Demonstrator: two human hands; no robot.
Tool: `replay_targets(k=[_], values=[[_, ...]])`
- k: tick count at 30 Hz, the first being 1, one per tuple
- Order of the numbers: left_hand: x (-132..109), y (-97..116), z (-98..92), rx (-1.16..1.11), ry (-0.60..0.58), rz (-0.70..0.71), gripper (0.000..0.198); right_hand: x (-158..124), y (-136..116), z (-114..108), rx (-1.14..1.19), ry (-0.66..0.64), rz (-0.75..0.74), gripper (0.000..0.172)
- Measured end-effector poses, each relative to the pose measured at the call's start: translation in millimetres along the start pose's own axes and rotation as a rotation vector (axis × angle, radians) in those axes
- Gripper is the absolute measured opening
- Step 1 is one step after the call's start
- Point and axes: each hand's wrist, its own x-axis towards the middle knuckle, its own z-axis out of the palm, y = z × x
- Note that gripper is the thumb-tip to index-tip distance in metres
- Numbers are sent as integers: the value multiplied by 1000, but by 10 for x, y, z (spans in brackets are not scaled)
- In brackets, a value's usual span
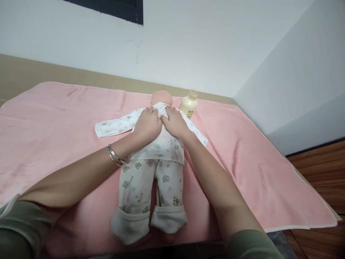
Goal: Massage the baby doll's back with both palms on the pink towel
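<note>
Step in hand, prob.: pressing or smoothing the front of the printed long-sleeve top (169,145) on a baby doll (161,98). Doll's on its back, approx. mid pink blanket (54,144), head at far end, legs toward the wearer. L hand (147,124) lies on upper chest, fingers close together, bent; can't tell if they grip cloth. R hand (176,124) is on the other side of chest, palm down, fingers a bit spread, thumb apart from index. Next move likely calls for light, even contact near the neckline, w/o bunching fabric.

Counts: 1 doll, 1 top w/ 2 sleeves stretched out, 1 pr. matching pants (137,183) w/ 2 turned-up cuffs (130,225), 1 blanket, 1 pump bottle (188,105) upright near doll's head, approx. 2 bangles (114,155), L wrist.
</note>
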Motion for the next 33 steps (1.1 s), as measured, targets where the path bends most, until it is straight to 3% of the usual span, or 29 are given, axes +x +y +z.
replay_targets(k=[3,9,13,17,19,28,33], values=[[8,3,-7,-17,-25,3,46,-50,-61,-14,-32,-9,31,52],[214,-263,-3,-206,-70,-151,44,-234,-356,-34,-161,-14,17,43],[157,-206,-23,-130,-70,-156,45,-151,-252,-37,-40,-47,43,44],[-10,-1,-61,43,-27,-23,42,-8,-44,-28,35,-1,58,58],[-47,49,-70,57,-25,28,40,8,-14,-21,11,8,66,56],[205,-246,-37,-198,-105,-79,33,-210,-310,76,-192,41,43,36],[80,-99,-45,-39,-50,-85,37,-95,-130,-18,-10,-19,70,45]])
